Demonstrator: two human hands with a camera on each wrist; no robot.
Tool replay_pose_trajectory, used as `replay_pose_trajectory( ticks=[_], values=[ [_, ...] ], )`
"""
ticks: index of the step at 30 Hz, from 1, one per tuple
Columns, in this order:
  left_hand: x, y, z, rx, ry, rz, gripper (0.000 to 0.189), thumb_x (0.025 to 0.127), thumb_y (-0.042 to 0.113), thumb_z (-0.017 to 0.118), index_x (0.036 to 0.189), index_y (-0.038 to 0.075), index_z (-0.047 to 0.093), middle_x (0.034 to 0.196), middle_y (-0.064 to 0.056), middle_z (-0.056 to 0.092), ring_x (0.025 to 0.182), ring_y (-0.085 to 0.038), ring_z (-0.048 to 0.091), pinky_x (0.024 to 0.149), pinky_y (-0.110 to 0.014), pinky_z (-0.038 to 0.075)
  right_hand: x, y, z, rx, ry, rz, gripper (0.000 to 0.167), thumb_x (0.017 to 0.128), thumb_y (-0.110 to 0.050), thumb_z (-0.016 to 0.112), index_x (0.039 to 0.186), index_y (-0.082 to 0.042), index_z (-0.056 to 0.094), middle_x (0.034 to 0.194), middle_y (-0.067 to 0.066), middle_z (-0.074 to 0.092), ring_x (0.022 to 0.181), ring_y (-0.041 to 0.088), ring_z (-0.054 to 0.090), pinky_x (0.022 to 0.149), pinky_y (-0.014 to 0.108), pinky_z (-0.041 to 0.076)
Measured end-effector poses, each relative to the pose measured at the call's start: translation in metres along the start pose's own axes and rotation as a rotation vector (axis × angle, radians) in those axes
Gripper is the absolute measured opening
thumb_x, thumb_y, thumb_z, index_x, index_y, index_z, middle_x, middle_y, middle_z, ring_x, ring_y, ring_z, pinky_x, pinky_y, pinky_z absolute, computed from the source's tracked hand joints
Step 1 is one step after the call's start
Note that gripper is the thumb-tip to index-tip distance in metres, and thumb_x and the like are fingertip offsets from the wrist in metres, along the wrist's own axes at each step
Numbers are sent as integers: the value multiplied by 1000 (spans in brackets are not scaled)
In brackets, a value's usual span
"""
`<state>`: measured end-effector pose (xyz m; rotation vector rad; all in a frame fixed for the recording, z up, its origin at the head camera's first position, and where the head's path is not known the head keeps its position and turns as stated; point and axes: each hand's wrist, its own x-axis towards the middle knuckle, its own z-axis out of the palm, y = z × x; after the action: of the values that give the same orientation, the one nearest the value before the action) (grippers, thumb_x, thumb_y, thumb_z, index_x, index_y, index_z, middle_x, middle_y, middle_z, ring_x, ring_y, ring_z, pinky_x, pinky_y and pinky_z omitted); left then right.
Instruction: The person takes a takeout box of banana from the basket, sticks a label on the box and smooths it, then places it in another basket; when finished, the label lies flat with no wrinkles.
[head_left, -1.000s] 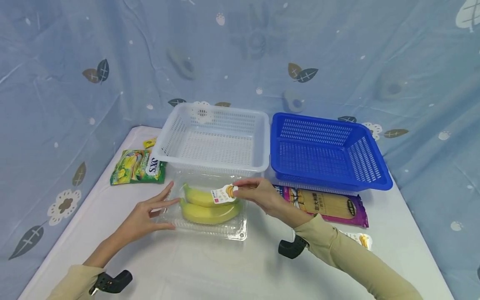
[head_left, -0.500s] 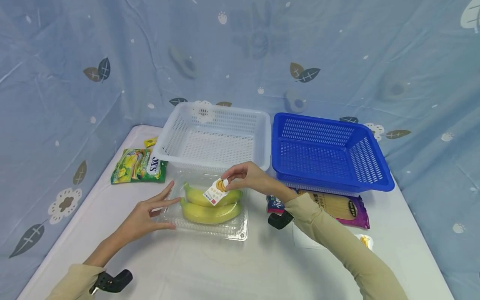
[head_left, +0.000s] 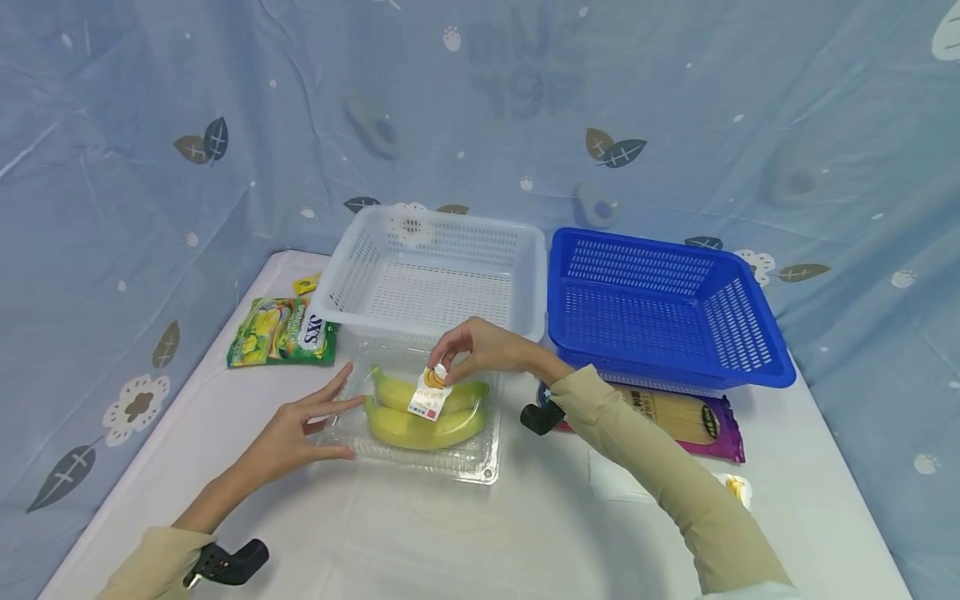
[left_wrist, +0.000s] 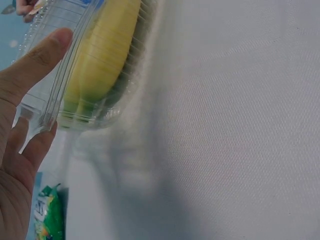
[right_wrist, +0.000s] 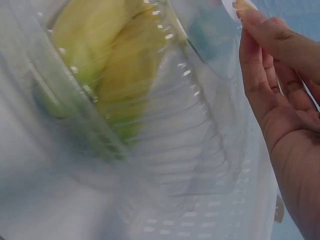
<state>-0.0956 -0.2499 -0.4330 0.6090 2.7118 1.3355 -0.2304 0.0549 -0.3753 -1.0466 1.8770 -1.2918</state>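
A clear plastic clamshell box [head_left: 480,473] with two bananas [head_left: 427,425] inside stands on the white tabletop. At its left end, my left hand [head_left: 296,429] rests spread fingers and thumb against the side; in the left wrist view the thumb [left_wrist: 42,55] lies along the rim. Above the lid, my right hand [head_left: 476,350] pinches the top of a small white label with a banana picture [head_left: 429,393] between thumb and fingertips. The label's lower end hangs over the bananas; whether it touches the lid I cannot tell. Only its edge shows in the right wrist view.
Behind the box stand a white basket [head_left: 431,323] and a blue basket [head_left: 637,350]. A green snack bag [head_left: 281,333] and a small yellow packet [head_left: 306,284] lie left. A purple noodle packet [head_left: 723,429] and another banana label [head_left: 738,490] lie right, partly behind my sleeve.
My right hand has moved left over the lid with the label, which has turned from nearly level to steeply slanted. The left hand and box have stayed in place.
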Motion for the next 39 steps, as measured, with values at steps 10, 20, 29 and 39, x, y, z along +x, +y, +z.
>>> replay_pose_trajectory(
  ticks=[10,20,29,39],
  values=[
    [0,0,0,-12,-3,6,72,66,30,86,129,7,61,158,-6,21,135,-44,31,86,-46,51,17,-10,2,-158,-56,10,25,77,9,75,101,5,69,100,11,70,82,10,61,81,25,55],
    [1,-1,1,-10,-10,-15,72,66,30,86,129,9,61,158,-5,20,136,-43,30,87,-47,50,19,-13,11,-329,-52,2,23,78,7,75,100,1,70,99,8,69,86,14,61,80,20,54],
    [1,-1,0,-12,-2,2,71,66,30,86,129,6,61,158,-6,20,135,-44,31,87,-47,51,5,-6,31,-286,261,-159,27,81,12,68,107,5,66,107,17,67,100,24,64,84,26,54],
    [0,0,0,-26,-6,-7,71,65,28,87,129,8,62,158,-6,21,136,-44,30,87,-48,50,-9,3,50,116,325,10,30,90,5,61,119,10,59,121,26,61,113,29,60,91,26,51]
  ],
)
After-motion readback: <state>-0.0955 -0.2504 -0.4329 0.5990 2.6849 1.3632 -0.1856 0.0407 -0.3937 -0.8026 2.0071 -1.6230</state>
